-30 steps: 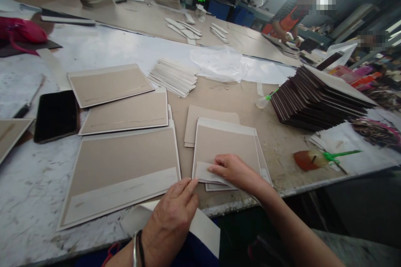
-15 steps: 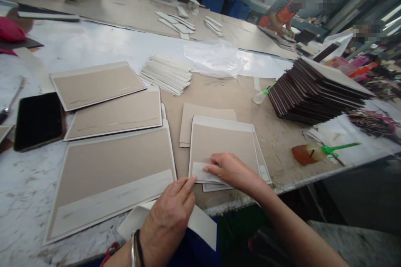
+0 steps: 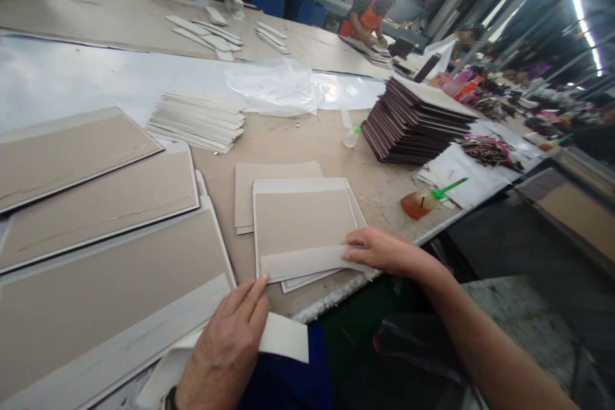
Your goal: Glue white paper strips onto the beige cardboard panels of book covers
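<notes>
A beige panel (image 3: pixel 302 221) with white borders lies near the table's front edge. Along its lower side runs a white strip (image 3: pixel 302 262). My left hand (image 3: pixel 230 339) has its fingers pressed together, their tips on the strip's left end at the panel's corner. White sheets (image 3: pixel 283 336) stick out from under that palm; whether it grips them is hidden. At the strip's right end, my right hand (image 3: pixel 379 251) pinches the strip between thumb and fingers. Another panel shows partly beneath, and plain beige boards (image 3: pixel 245 195) lie behind.
Larger bordered panels (image 3: pixel 120 275) overlap on the left. Behind are a pile of white strips (image 3: pixel 196 122) and clear plastic (image 3: pixel 273 86). To the right stand a stack of dark-edged boards (image 3: pixel 413 122), a small bottle (image 3: pixel 352 136) and an amber glue bottle (image 3: pixel 418 204). A co-worker (image 3: pixel 368 16) works across the table.
My right hand has moved along the strip from near its left part to its right end. My left hand stays at the left corner. The view has turned rightward.
</notes>
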The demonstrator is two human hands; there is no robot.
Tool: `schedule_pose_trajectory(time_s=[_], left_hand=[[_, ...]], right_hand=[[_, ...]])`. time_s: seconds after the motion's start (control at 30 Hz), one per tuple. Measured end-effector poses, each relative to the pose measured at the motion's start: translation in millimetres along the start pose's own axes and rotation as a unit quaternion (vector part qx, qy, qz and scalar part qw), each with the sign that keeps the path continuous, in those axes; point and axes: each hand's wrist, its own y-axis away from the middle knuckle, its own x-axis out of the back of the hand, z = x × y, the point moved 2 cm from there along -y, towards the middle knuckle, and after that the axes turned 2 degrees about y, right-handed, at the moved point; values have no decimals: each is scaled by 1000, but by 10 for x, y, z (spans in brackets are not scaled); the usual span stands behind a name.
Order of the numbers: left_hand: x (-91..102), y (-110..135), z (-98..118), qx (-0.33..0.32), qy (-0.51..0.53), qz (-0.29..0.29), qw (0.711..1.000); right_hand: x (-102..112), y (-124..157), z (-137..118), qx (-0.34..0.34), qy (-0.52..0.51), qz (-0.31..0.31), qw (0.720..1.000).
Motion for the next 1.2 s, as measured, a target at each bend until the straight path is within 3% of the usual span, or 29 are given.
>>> schedule_pose_trajectory(time_s=[0.13,0.3,0.6,0.73,0.83,1.2], left_hand=[[-20,32,-40,-52,-9,28,998],[-101,92,-117,-114,-39,30,992],[-144,132,-107,-112,-39,48,992],[-162,180,-155,-125,-53,14,991],[-195,227,-181,-88,-37,-7,995],[-291,285,-202,-89,-6,21,996]], right_hand=[[-85,91,335,-45,-21,100,994],[-215,30,338,-92,18,170,981],[-255,28,361,-77,11,177,981],[-284,21,387,-57,7,184,981],[-296,30,397,-43,2,190,981],[-370,31,439,-31,-4,214,976]])
